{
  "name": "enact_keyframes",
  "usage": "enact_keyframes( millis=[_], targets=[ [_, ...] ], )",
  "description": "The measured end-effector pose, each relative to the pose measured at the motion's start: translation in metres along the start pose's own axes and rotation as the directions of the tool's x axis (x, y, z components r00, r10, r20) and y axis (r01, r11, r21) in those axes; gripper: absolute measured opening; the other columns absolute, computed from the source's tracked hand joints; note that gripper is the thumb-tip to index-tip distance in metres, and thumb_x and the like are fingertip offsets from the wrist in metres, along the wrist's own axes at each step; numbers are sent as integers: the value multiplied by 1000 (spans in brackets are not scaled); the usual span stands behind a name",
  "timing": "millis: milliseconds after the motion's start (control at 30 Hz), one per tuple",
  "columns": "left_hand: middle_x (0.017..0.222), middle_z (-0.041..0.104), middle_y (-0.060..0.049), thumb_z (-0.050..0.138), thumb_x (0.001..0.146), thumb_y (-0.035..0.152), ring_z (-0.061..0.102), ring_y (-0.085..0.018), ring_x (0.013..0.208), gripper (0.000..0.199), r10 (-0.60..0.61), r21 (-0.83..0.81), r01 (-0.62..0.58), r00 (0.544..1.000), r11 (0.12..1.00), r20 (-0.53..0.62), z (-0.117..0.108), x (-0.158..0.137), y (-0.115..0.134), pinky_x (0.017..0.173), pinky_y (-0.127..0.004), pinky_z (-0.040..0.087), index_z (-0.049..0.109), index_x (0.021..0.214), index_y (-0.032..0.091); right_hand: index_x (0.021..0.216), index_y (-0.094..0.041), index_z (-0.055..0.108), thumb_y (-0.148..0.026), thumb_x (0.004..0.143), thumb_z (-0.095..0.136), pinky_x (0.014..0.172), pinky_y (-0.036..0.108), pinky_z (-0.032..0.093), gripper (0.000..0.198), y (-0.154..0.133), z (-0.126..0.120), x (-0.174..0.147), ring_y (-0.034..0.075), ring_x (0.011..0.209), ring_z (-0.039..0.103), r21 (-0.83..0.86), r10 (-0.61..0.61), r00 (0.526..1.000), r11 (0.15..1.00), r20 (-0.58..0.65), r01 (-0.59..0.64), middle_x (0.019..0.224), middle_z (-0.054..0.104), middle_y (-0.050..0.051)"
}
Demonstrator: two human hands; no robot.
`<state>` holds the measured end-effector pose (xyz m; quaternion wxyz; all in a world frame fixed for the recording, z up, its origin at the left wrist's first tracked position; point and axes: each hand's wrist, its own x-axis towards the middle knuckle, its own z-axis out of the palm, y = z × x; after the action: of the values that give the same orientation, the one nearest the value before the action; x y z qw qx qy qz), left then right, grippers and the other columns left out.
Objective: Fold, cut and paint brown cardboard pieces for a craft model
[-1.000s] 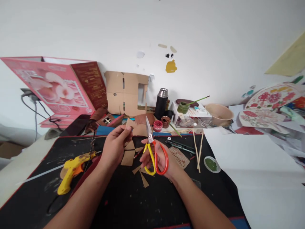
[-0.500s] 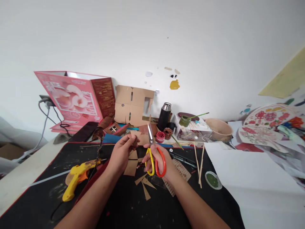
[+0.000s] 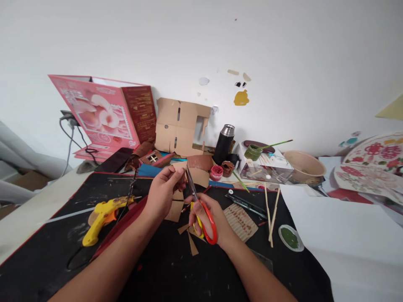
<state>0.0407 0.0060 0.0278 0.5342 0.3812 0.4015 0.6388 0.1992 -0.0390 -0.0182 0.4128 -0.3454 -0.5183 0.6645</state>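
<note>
My left hand (image 3: 166,188) pinches a small piece of brown cardboard (image 3: 180,166) at its edge. A pair of scissors (image 3: 209,224) with one red and one yellow handle is in my right hand (image 3: 209,218), fingers through the loops. The blades point up and away, their tips right beside the cardboard; whether they touch it I cannot tell. Below my hands, thin cut cardboard triangles (image 3: 193,244) and a flat cardboard piece (image 3: 174,211) lie on the black mat (image 3: 163,268).
A yellow glue gun (image 3: 102,218) lies on the left. To the right are a corrugated cardboard piece (image 3: 241,222), wooden sticks (image 3: 273,216) and a lid of green paint (image 3: 290,238). Behind stand paint jars (image 3: 216,173), a black flask (image 3: 224,144) and a pink box (image 3: 100,113).
The scissors have tilted left, and their blade tips have come next to the cardboard in my left hand. The camera view has shifted slightly.
</note>
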Motion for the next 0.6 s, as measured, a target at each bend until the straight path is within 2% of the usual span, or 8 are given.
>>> enact_keyframes(
  millis=[133, 233, 467, 600],
  targets=[
    [66, 66, 1, 90, 74, 49, 57, -11, 55, 43, 28, 6, -28, 1000, 1000, -1, -1, -1, -2, 55, -24, 41, 58, 73, 20, 119, -15, 65, -85, 84, 66, 34, 17, 34, 78, -5, 2, -1, 7, 33, 46, 8, -44, 998, 999, -45, 45, 62, 65, -2],
    [66, 66, 1, 90, 74, 50, 57, -11, 56, 43, 34, 17, -34, 999, 999, -3, -2, 0, -4, 55, -24, 41, 58, 72, 20, 120, -15, 65, -87, 83, 65, 35, 17, 35, 81, -6, 1, -2, 7, 33, 46, 7, -69, 997, 998, -22, 69, 62, 65, -2],
    [67, 67, 2, 89, 75, 50, 58, -11, 55, 42, 78, 17, -77, 996, 997, -31, 0, -1, -3, 55, -25, 44, 58, 77, 21, 120, -16, 61, -91, 79, 63, 36, 19, 38, 85, -5, 3, -2, 9, 34, 49, 2, -20, 1000, 1000, 21, 20, 65, 70, 1],
    [64, 66, 2, 90, 74, 50, 58, -12, 54, 43, 80, 35, -79, 997, 996, -19, 2, -4, -1, 54, -25, 43, 57, 74, 21, 120, -16, 60, -97, 71, 63, 42, 21, 43, 94, -10, 5, -3, 15, 45, 63, 31, 29, 999, 999, 38, -31, 76, 76, 8]
  ],
)
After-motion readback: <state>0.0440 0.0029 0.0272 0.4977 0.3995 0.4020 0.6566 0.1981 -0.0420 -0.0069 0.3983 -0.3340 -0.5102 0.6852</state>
